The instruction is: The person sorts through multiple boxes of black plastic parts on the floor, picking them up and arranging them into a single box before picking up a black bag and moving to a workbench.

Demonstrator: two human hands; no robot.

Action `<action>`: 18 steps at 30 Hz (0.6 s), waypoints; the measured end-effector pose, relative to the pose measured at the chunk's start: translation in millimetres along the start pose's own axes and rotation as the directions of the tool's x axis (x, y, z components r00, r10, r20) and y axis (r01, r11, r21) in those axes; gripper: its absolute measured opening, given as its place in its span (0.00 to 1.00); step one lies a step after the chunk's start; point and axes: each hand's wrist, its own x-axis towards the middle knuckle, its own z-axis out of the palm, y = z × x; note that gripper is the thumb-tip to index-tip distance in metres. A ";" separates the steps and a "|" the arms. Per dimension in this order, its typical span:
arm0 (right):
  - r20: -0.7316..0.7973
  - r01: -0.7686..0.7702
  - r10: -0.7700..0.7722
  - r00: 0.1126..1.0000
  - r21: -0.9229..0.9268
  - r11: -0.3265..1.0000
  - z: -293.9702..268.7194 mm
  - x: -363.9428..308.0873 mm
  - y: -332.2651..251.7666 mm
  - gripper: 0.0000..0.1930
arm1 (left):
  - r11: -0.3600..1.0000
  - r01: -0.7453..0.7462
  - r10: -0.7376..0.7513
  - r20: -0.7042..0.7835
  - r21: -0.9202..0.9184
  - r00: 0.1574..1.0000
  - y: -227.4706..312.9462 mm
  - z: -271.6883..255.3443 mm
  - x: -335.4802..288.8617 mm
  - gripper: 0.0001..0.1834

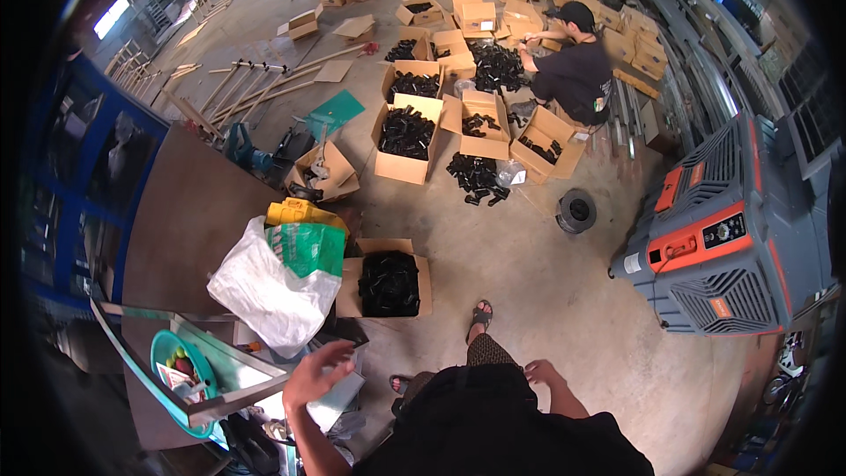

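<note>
My left hand is raised, its fingers stretched out and nothing in them. It is near the metal-edged bench corner and the white and green sack. Out to the right, my right hand hangs beside my body with loosely spread fingers, and I see no object in it. In front of my feet stands an open cardboard box filled with black parts, apart from both hands.
Several open boxes of black parts stand ahead, with loose piles beside them. A crouching person handles parts there. A large grey and orange machine stands right, a dark spool nearer the middle. A turquoise basin is left.
</note>
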 end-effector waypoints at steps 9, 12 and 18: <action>-0.347 0.165 -0.027 0.937 0.375 0.912 -189.3 54.5 -121.6 0.13 | 0.879 0.318 -0.339 -0.003 0.355 0.941 -180.2 95.4 76.2 0.15; -0.360 0.188 -0.018 0.933 0.443 0.876 -206.4 90.7 -152.3 0.13 | 0.843 0.476 -0.529 0.229 0.252 0.817 -217.4 131.7 51.4 0.12; -0.101 0.075 -0.055 0.993 0.204 0.976 -181.6 172.6 -231.9 0.13 | 0.711 0.681 -0.701 0.244 0.174 0.670 -262.9 182.8 97.6 0.11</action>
